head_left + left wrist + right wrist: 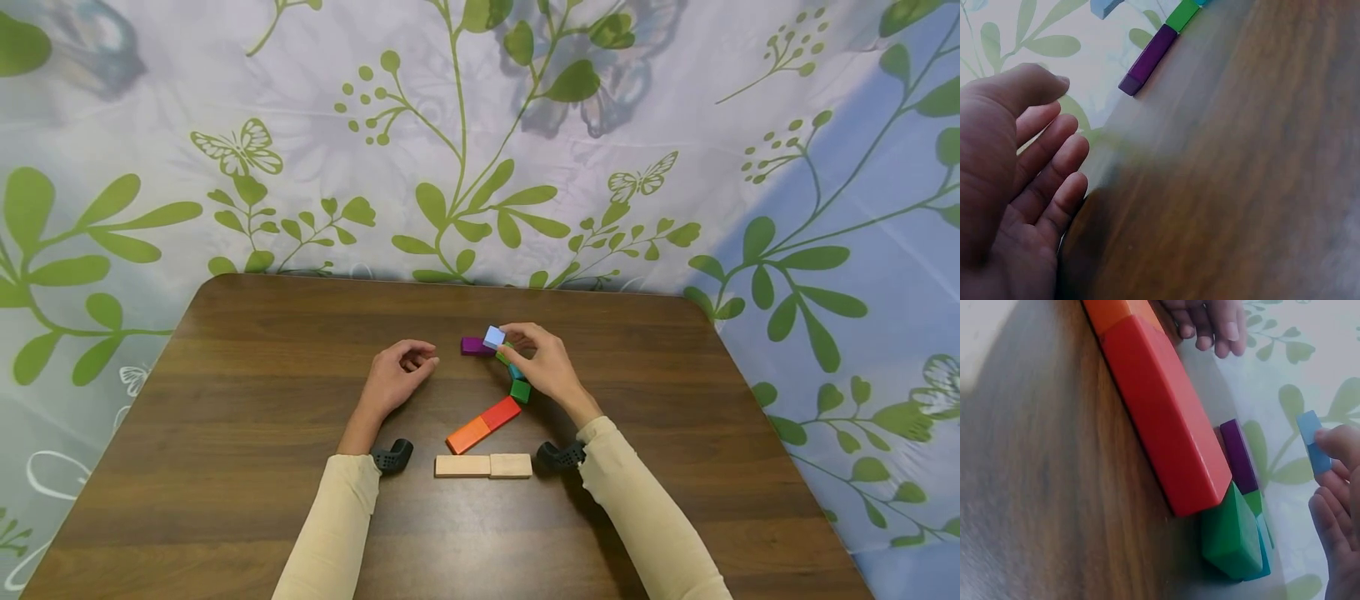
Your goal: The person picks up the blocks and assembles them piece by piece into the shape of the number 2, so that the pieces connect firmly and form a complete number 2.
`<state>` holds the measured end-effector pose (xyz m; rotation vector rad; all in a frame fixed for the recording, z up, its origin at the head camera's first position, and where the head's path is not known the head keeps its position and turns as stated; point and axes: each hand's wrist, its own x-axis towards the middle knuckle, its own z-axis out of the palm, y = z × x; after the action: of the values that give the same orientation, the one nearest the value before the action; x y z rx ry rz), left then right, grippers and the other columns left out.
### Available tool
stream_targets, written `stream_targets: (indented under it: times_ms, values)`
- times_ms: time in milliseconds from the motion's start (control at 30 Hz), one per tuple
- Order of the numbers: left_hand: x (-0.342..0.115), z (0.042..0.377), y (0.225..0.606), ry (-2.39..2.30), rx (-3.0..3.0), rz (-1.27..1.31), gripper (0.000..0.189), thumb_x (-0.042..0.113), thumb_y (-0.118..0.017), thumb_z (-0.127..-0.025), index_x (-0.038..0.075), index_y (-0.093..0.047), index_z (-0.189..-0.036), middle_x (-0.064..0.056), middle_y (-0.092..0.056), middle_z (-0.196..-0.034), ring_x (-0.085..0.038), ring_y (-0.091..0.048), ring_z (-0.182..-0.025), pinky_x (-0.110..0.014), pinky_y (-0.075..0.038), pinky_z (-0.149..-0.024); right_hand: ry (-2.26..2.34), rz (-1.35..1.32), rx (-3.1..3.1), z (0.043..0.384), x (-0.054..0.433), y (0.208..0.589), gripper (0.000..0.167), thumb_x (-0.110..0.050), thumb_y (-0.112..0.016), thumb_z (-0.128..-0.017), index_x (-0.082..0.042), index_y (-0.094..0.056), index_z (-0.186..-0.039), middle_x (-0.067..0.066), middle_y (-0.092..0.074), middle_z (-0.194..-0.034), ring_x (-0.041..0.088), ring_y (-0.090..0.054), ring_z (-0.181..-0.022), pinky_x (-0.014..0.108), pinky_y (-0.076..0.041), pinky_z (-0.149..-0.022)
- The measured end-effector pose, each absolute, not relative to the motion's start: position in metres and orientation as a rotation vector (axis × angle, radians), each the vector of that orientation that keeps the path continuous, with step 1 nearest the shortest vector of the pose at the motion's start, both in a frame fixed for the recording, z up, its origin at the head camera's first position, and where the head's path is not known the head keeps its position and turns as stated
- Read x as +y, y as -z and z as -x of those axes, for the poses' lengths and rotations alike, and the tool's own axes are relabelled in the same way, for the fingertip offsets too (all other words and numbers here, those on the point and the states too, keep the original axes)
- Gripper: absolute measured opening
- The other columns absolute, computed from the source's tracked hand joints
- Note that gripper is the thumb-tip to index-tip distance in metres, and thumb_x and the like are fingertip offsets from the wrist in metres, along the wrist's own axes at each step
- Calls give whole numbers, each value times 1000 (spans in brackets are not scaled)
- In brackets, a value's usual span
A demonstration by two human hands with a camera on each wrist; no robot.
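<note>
Between thumb and fingers my right hand (546, 363) pinches a light blue block (493, 337), raised over the row in the right wrist view. Below it lie a purple block (474, 346), a light green block (1183, 15), a teal block (516, 372) and a dark green block (520, 391), forming a bent line. That line continues into a red block (500, 412) and an orange block (468, 435). To the left of the purple block, my left hand (397, 375) holds nothing, its fingers loosely curled.
Two plain wooden blocks (462, 467) lie end to end nearer me on the brown wooden table (262, 417). A leaf-patterned cloth (300, 125) hangs behind the table's far edge. Each wrist wears a black camera band (393, 457).
</note>
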<state>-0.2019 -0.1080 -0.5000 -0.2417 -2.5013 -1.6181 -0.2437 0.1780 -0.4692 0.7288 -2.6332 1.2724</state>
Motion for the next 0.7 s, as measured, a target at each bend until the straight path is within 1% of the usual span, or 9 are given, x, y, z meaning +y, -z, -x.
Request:
stream_targets:
  times_ms: [167,300,533,700]
  values:
    - [-107,201,498,1605,-2502,281,25,20,-78,-94,8,-75,-115,-6,-74,-99,-20,-67,-88,-30,-53,-78,-1263,-781,-2635,241,175,468,33,-21,-76,-96,-15,-70,-128,9,-69,-117,30,-67,-107,41,-58,-92]
    - [-105,201,498,1586,-2517,306,26,20,-78,-94,8,-74,-116,-6,-74,-102,-20,-67,-91,-33,-54,-80,-1241,-813,-2636,239,173,468,33,-22,-75,-96,-15,-70,-128,10,-69,-117,28,-67,-106,40,-59,-90]
    - [-98,200,495,1592,-2517,351,32,21,-79,-93,7,-74,-121,-8,-73,-109,-24,-68,-99,-44,-55,-86,-1240,-845,-2656,233,168,466,33,-25,-75,-97,-15,-70,-128,8,-70,-116,22,-68,-102,41,-59,-89]
    - [-90,199,493,1572,-2524,409,34,23,-80,-92,9,-73,-123,-9,-72,-114,-24,-67,-105,-46,-55,-89,-1224,-882,-2670,230,163,466,33,-24,-75,-97,-13,-70,-128,8,-70,-117,21,-70,-99,39,-60,-87]
